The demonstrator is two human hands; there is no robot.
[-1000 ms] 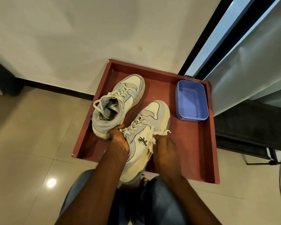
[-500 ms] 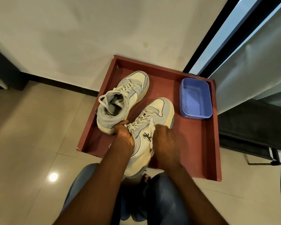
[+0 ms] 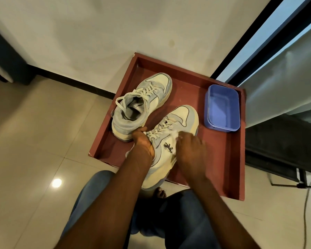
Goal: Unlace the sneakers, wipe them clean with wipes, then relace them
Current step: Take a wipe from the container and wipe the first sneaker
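Note:
Two cream and pale-blue laced sneakers lie in a red-brown tray (image 3: 223, 164). The far sneaker (image 3: 142, 105) rests on the tray's left side with its opening facing me. The near sneaker (image 3: 171, 141) is tilted, heel toward me, a dark emblem on its side. My left hand (image 3: 142, 141) grips its collar by the laces. My right hand (image 3: 190, 150) holds a white wipe (image 3: 175, 134) and presses it against the sneaker's side near the laces; most of the wipe is hidden under my fingers.
A blue plastic tub (image 3: 223, 108) stands in the tray's far right corner. The tray sits on a tiled floor against a white wall. A dark frame and a cable (image 3: 307, 194) lie to the right. My knees are just below the tray.
My right hand with the wipe has slid up the near sneaker's side, from near the emblem toward the laces. My left hand keeps its grip. The camera has shifted slightly.

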